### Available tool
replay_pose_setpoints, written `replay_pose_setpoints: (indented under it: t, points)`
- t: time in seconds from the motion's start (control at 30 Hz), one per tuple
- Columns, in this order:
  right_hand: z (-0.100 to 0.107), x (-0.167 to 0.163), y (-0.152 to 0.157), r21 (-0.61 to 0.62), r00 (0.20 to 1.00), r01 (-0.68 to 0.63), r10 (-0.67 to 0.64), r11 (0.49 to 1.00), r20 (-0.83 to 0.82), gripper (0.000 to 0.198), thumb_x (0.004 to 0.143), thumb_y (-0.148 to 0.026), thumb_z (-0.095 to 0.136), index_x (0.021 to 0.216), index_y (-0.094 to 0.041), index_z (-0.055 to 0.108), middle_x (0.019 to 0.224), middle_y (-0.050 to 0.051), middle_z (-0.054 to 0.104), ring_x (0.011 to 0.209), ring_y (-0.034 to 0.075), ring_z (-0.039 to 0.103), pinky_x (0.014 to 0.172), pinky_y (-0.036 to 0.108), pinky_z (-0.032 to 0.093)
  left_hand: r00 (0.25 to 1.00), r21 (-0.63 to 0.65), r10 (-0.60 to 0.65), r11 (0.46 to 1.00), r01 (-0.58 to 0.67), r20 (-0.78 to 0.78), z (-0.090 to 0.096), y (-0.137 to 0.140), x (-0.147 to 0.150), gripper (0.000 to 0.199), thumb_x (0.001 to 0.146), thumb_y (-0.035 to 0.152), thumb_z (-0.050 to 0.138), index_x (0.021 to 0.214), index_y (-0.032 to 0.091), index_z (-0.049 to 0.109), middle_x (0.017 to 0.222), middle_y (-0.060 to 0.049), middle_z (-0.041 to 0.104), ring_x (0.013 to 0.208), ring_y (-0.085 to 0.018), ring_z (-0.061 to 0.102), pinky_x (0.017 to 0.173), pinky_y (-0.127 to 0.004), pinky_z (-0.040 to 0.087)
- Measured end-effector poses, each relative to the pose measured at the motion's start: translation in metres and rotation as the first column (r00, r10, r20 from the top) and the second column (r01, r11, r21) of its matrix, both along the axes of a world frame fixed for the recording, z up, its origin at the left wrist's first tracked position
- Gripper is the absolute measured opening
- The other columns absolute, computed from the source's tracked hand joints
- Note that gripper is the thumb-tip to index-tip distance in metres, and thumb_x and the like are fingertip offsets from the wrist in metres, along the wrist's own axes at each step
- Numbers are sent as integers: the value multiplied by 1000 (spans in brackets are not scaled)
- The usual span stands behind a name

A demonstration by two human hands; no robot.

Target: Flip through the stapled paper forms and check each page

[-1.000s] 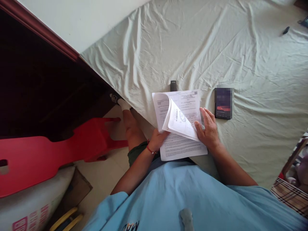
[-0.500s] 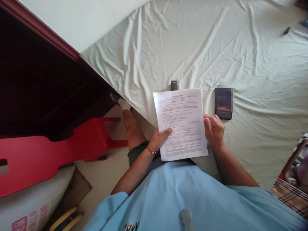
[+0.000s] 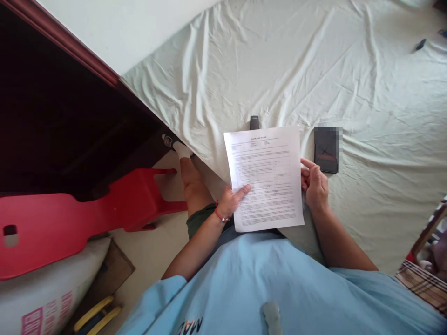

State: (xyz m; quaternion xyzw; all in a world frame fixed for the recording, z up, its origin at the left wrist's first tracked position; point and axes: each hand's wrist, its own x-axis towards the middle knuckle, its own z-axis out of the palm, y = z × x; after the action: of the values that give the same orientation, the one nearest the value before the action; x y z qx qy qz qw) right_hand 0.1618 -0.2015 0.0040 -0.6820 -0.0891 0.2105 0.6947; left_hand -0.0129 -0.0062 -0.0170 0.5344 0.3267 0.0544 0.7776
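A printed sheet of paper (image 3: pixel 265 186), covered in small lines of text, is tilted slightly above my lap at the bed's edge. My left hand (image 3: pixel 233 201) grips its left edge, thumb on top and the other fingers hidden underneath. Whether more sheets lie behind it I cannot make out. Beside the right edge is my right hand (image 3: pixel 316 186), thumb raised and apart from the index finger, whose tip reaches the paper's edge. The other fingers are partly curled and partly hidden. A dark phone (image 3: pixel 326 151) lies on the sheet just beyond this hand.
A small black object (image 3: pixel 254 122) sits past the paper's top edge on the pale bedsheet (image 3: pixel 279 56). To the left stand a red plastic chair (image 3: pixel 129 204) and a white printed sack (image 3: pixel 52 288). A plaid-sided basket (image 3: pixel 424 284) is at lower right.
My right hand has shifted slightly up and right, its thumb moving away from the paper's edge. The phone's screen has dimmed. My left hand keeps its grip.
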Motion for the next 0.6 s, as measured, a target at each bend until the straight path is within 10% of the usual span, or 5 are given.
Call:
replay_pose_setpoints:
  t: [0.2, 0.33, 0.47, 0.6]
  points:
    - [4, 15, -3, 100, 956, -68, 94, 993, -278, 79, 80, -93, 53, 97, -19, 76, 66, 2, 67, 40, 5, 22, 39, 24, 14, 1000, -28, 8, 1000, -8, -14, 2, 0, 0, 58, 74, 57, 87, 113, 15, 80, 125, -13, 77, 115, -34, 73, 108, -50, 57]
    - [2, 16, -7, 159, 921, -181, 224, 971, -319, 81, 84, -93, 46, 90, -19, 80, 79, 8, 75, 43, 9, 39, 40, 26, 32, 999, -81, 10, 997, -14, -48, 4, 0, 0, 65, 71, 58, 90, 114, 12, 79, 121, -17, 77, 108, -35, 76, 100, -52, 60]
    - [0, 5, -5, 246, 915, -286, 340, 926, -216, 71, 94, -83, 43, 102, -24, 82, 124, 9, 76, 105, 26, 72, 90, 41, 59, 998, -81, 19, 996, -23, -57, 6, 0, 1, 64, 69, 59, 91, 111, 12, 80, 118, -17, 78, 104, -34, 76, 97, -50, 61]
    - [-1, 0, -3, 352, 843, -493, 537, 796, -34, 69, 98, -79, 38, 119, -29, 80, 162, 2, 52, 153, 32, 42, 129, 51, 28, 998, -94, 27, 995, -33, -60, 7, 0, 2, 64, 68, 58, 92, 111, 12, 80, 115, -16, 79, 103, -33, 76, 96, -49, 61]
